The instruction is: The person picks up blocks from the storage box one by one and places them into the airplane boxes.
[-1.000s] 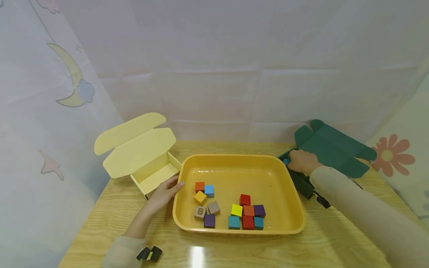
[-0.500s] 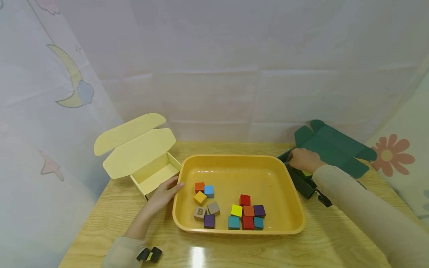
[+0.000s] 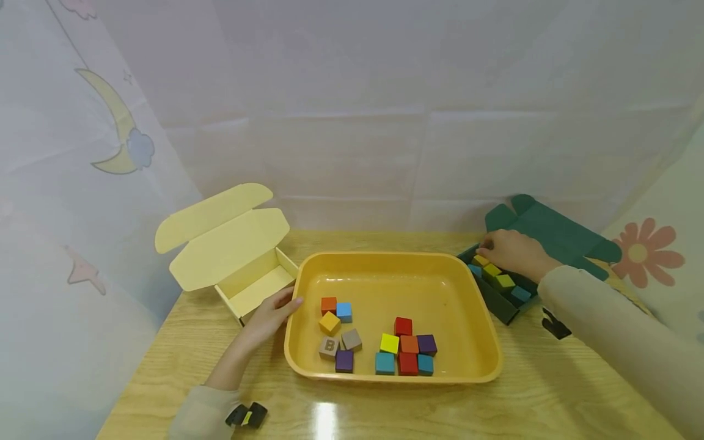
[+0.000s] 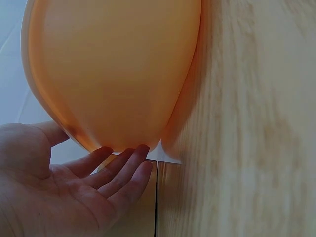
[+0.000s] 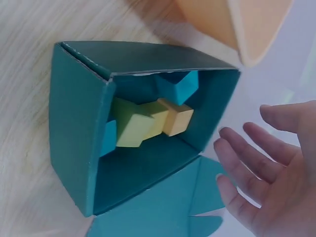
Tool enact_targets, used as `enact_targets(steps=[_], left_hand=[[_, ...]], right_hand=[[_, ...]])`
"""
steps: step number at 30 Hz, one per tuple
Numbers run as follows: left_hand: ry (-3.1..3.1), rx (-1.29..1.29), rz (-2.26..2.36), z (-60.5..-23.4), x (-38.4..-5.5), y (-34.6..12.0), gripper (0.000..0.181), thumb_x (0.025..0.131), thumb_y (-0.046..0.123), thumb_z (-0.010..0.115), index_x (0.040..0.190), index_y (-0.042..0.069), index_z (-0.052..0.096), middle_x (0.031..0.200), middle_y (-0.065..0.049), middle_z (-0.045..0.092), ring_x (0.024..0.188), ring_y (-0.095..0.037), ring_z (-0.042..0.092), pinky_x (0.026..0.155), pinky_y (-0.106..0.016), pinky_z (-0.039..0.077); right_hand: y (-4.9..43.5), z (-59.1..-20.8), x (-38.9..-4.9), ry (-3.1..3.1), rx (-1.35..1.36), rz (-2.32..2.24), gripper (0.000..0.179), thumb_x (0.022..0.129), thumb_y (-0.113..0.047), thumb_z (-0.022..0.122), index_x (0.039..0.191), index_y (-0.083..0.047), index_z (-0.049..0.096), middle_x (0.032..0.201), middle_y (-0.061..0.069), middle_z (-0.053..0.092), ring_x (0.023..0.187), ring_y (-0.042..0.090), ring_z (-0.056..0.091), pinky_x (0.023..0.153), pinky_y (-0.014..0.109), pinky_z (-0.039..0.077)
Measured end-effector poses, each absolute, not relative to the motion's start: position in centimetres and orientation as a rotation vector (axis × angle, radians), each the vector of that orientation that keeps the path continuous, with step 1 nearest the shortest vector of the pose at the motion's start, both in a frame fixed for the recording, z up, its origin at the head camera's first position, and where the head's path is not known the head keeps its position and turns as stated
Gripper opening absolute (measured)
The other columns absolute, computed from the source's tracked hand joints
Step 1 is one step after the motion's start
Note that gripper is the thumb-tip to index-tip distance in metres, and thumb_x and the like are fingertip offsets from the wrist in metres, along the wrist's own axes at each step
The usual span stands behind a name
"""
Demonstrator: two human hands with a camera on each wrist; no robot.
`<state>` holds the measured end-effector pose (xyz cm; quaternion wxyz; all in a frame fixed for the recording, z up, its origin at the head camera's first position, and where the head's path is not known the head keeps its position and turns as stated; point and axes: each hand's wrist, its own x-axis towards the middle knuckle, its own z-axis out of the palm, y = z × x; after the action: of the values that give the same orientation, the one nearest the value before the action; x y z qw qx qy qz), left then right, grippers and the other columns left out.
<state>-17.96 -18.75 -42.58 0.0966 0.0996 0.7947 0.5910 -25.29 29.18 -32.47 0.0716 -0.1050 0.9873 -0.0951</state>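
In the head view my left hand (image 3: 266, 321) holds the left rim of a yellow plastic tray (image 3: 379, 261), thumb over the rim and fingers against the outer wall. Inside the tray lie wooden blocks in two loose groups, one around an orange-yellow block (image 3: 330, 323), the other around a bright yellow block (image 3: 389, 343). My right hand (image 3: 517, 253) hovers over the dark green box (image 3: 497, 305), fingers loosely spread and holding nothing in the right wrist view. Several yellow blocks (image 5: 133, 128) and blue blocks (image 5: 180, 88) rest in that box.
A pale yellow box (image 3: 255, 293), lid raised, stands behind my left hand, close to the tray. The green box's lid (image 3: 550, 232) is folded back toward the wall sheet (image 3: 352, 153). All stand on a wooden table (image 3: 374, 409).
My right hand has let go of a blue block in the green box and lifted up and to the right, uncovering the blocks there. The left hand has stayed on the tray.
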Motion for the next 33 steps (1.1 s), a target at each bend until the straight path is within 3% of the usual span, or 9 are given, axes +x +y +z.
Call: enact_targets(steps=[7,13,19,33], left_hand=[[2.347,0.284,1.756,-42.5,-18.0,-18.7,0.051,0.105,0.026,0.052,0.145,-0.004,0.044,0.142,-0.027,0.049,0.119,-0.038,0.057,0.095,-0.046,0.051],[2.358,0.266,1.749,-42.5,-17.9,-18.7,0.05,0.105,0.026,0.051,0.145,-0.004,0.044,0.142,-0.027,0.049,0.119,-0.038,0.057,0.095,-0.046,0.051],[2.369,0.262,1.74,-42.7,-18.0,-18.6,0.049,0.105,0.024,0.051,0.144,-0.005,0.044,0.141,-0.028,0.049,0.118,-0.038,0.058,0.095,-0.046,0.052],[2.373,0.255,1.735,-42.7,-18.0,-18.6,0.05,0.105,0.026,0.052,0.144,-0.005,0.045,0.14,-0.027,0.051,0.116,-0.036,0.059,0.094,-0.044,0.052]], right_hand=[[26.4,-30.9,-23.2,3.006,-0.451,-0.353,0.033,0.1,-0.027,0.06,0.117,0.0,0.068,0.107,0.018,0.07,0.086,0.028,0.068,0.076,0.051,0.056],[23.8,-30.9,-21.7,2.997,-0.581,-0.377,0.028,0.097,-0.024,0.065,0.112,-0.001,0.071,0.098,0.011,0.071,0.078,0.021,0.066,0.067,0.04,0.057],[22.3,-31.9,-20.8,2.955,-0.595,-0.37,0.025,0.094,-0.024,0.069,0.109,-0.003,0.071,0.093,0.007,0.069,0.066,0.012,0.058,0.054,0.026,0.05],[19.2,-34.6,-19.3,2.848,-0.641,-0.284,0.022,0.09,-0.027,0.075,0.104,-0.01,0.071,0.085,-0.004,0.065,0.071,0.011,0.056,0.067,0.029,0.052]])
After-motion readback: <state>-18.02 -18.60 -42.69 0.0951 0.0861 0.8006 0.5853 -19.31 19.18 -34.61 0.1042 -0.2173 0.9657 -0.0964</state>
